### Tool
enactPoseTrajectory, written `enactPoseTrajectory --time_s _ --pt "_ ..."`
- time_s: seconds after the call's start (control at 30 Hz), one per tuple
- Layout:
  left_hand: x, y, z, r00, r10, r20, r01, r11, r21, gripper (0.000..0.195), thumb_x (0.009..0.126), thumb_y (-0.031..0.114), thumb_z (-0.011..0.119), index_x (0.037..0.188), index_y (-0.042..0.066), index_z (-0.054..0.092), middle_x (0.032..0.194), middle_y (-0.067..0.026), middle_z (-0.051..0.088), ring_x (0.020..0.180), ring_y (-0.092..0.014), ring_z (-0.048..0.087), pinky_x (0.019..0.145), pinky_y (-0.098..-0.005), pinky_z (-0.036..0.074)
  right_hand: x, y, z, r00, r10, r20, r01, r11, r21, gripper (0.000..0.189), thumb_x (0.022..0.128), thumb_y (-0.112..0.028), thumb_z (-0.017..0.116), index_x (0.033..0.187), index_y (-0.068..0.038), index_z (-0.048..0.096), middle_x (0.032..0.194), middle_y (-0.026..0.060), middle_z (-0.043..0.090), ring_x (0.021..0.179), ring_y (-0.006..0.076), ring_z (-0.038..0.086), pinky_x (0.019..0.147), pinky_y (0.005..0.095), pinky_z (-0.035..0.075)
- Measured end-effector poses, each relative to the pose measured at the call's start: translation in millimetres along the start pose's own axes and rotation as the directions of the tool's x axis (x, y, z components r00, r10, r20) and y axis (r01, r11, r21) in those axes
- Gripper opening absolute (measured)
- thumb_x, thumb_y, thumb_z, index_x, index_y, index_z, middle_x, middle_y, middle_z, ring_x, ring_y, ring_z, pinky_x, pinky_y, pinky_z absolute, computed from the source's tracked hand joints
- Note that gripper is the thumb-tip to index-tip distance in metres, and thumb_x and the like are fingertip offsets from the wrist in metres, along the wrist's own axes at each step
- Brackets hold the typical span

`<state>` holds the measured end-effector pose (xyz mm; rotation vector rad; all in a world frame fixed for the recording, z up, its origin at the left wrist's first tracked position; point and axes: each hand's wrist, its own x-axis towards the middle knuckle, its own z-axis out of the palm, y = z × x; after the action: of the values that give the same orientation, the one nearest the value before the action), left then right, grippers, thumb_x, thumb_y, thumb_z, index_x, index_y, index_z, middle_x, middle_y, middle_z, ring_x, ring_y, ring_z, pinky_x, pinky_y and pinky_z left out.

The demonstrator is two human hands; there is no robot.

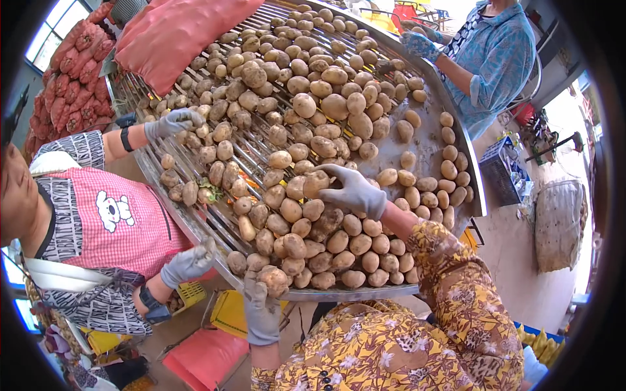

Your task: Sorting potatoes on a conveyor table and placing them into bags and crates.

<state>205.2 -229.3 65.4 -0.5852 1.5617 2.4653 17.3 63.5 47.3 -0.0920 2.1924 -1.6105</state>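
Note:
In the head view, my gloved right hand (356, 191) reaches over the sorting table, its thumb and fingers around a potato (315, 184) amid the heap. At the near edge my gloved left hand (260, 310) grips a large round potato (274, 281), raised just by the metal rim. Both gloves are grey and soiled. Loose potatoes (342, 239) lie packed between my hands, and more cover the slatted metal sorting table (249, 156) beyond. Part of each held potato is hidden by my fingers.
A co-worker in a pink checked apron (115, 212) works at left; another in a blue shirt (499, 63) stands across at right. A full red mesh sack (181, 34) lies on the far left corner. Yellow (230, 313) and red containers (208, 357) sit below the near edge.

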Motion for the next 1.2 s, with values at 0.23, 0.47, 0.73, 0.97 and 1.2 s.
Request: enactPoseTrajectory --time_s 0.23,0.47,0.73,0.97,1.2 --pt "23.2 26.8 24.1 0.998 -0.053 0.023 0.044 0.951 0.305 0.079 0.094 0.027 0.07 0.159 0.0 0.034 0.137 -0.0168 0.058 0.124 -0.021 0.058 0.104 -0.033 0.051 -98.1 51.0 69.9 0.885 0.172 0.432 -0.404 -0.176 0.898 0.046 0.107 -0.034 0.056 0.144 -0.006 0.054 0.137 0.0148 0.064 0.123 0.0278 0.066 0.103 0.0443 0.059" --pt "10.4 23.6 3.5 0.986 -0.018 0.166 -0.008 0.988 0.156 0.1 0.084 0.054 0.078 0.16 0.003 0.036 0.13 -0.0156 0.062 0.115 -0.02 0.063 0.097 -0.0311 0.054 -113.0 44.9 112.3 0.843 -0.072 0.533 -0.534 0.002 0.845 0.068 0.104 -0.029 0.061 0.16 -0.006 0.033 0.151 0.0148 0.053 0.13 0.0269 0.059 0.103 0.0395 0.054" --pt "-98.7 -30.0 -146.1 0.97 -0.128 -0.209 0.08 0.972 -0.222 0.077 0.099 0.052 0.063 0.157 0.006 0.04 0.122 -0.0105 0.062 0.109 -0.023 0.064 0.097 -0.0412 0.057 -117.4 9.3 256.1 0.583 0.007 0.812 -0.745 0.404 0.531 0.055 0.102 -0.042 0.064 0.145 -0.01 0.049 0.114 0.0024 0.066 0.089 0.0091 0.065 0.068 0.024 0.055" --pt "-116.9 -63.5 -229.8 0.715 0.408 -0.567 0.125 0.724 0.678 0.049 0.1 0.012 0.066 0.147 0.002 0.052 0.141 -0.0133 0.056 0.132 -0.025 0.054 0.107 -0.0366 0.049 -108.7 -16.2 214.3 0.92 -0.208 0.333 0.17 0.976 0.139 0.053 0.098 -0.03 0.069 0.143 -0.007 0.054 0.129 0.0146 0.068 0.123 0.032 0.064 0.106 0.0407 0.051" --pt "-36.4 -26.9 -56.5 0.865 0.483 0.135 -0.276 0.232 0.933 0.069 0.083 0.013 0.081 0.145 0.001 0.053 0.143 -0.0195 0.055 0.134 -0.035 0.051 0.116 -0.0446 0.04 -69.4 53.4 60.0 0.895 -0.445 0.023 0.235 0.429 -0.872 0.061 0.077 -0.012 0.076 0.136 -0.004 0.058 0.136 0.0147 0.059 0.125 0.0376 0.056 0.101 0.0495 0.047"
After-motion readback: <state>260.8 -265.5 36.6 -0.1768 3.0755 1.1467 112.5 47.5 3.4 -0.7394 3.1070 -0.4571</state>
